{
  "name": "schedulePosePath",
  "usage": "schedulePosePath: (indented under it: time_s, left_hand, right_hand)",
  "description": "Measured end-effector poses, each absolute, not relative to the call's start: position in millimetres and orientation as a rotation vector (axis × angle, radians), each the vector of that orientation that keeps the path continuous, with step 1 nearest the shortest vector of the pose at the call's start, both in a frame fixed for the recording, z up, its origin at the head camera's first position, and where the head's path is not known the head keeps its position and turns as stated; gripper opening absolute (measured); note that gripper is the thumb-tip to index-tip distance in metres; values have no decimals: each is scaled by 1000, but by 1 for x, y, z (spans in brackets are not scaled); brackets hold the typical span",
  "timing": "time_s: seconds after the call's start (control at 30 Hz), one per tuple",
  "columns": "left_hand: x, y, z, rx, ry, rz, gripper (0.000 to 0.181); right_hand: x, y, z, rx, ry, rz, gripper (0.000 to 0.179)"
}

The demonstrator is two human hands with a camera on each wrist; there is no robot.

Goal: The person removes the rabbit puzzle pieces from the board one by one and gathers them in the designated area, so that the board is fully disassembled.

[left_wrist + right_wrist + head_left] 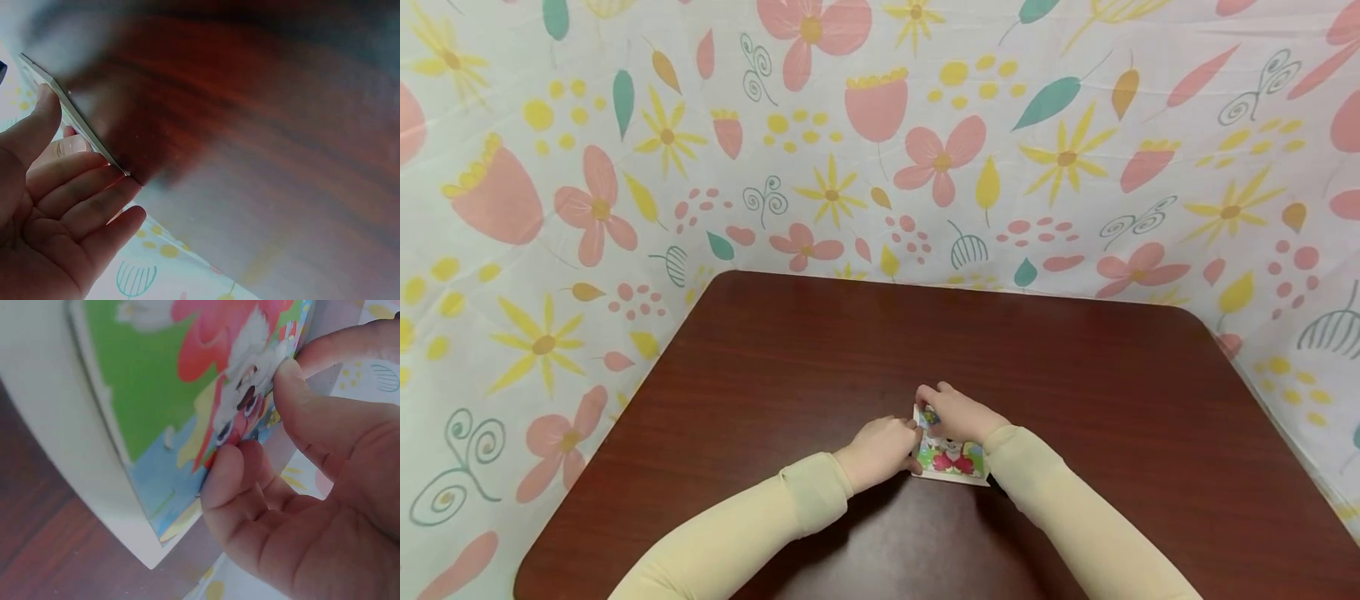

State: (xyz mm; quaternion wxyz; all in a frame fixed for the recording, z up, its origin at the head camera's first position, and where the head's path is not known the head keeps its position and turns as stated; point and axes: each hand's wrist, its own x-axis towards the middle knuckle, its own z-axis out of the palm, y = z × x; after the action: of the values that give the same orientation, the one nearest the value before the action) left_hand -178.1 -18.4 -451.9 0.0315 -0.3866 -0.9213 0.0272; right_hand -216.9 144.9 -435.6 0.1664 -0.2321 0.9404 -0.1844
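Note:
A picture puzzle (951,460) lies in a thin white tray (100,490) on the table. It shows a white-faced cartoon character in red against green and blue. My left hand (882,450) is at the tray's left edge; in the left wrist view its fairly straight fingers (94,209) and thumb touch the rim. Over the puzzle's far part, my right hand (961,414) has its thumb and curled fingers around a small puzzle piece (929,416). The right wrist view shows thumb (290,381) and fingertips on both sides of the character's face; the piece's outline is partly hidden.
The dark reddish-brown table (820,342) has rounded corners. White cloth (880,192) with flowers and leaves hangs behind it and along its left side. Something small and black shows beneath the right wrist.

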Motion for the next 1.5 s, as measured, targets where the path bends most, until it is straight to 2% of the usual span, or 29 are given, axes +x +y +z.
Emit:
schedulePosePath:
  time_s: [0.43,0.7,1.17,1.5]
  left_hand:
    - [-179,-19,-453,-1235,-2814,10,39]
    - [-179,-19,-451,-1261,-2787,46,31]
    - [-176,-17,-449,-1220,-2832,69,30]
    - [-177,-14,-450,-1211,-2896,-7,28]
  right_hand:
    - [-216,155,-444,-717,2724,-660,27]
    - [-224,160,-448,-431,2701,-934,6]
    - [-231,169,-445,-273,2603,-1109,11]
    - [-229,204,-437,-229,2608,-1094,15]
